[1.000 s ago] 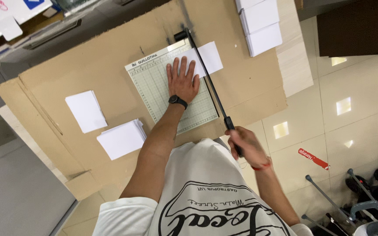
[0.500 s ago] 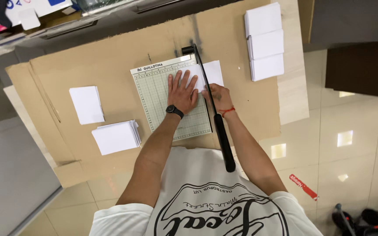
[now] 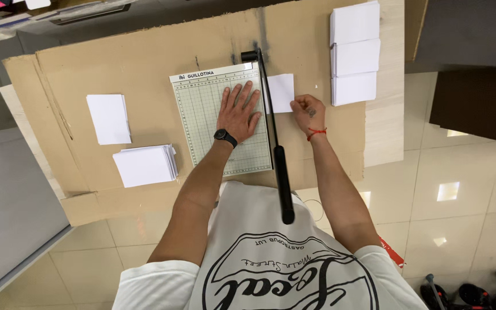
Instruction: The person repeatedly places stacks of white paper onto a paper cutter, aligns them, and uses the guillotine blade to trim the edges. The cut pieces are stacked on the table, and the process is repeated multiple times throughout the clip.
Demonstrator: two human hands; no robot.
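Note:
A green-gridded guillotine paper cutter lies on a cardboard-covered table. Its black blade arm is down along the right edge, the handle pointing toward me. My left hand, with a black watch on the wrist, presses flat with spread fingers on the cutter bed beside the blade. My right hand, with a red string bracelet, pinches the edge of a white cut paper piece lying just right of the blade.
Three stacks of white cards sit in a column at the right of the table. Two more white stacks lie left of the cutter. Tiled floor lies below and to the right.
My right hand let go of the blade handle and moved up to the cut paper right of the blade. The blade arm came down flat. My left hand stayed on the bed.

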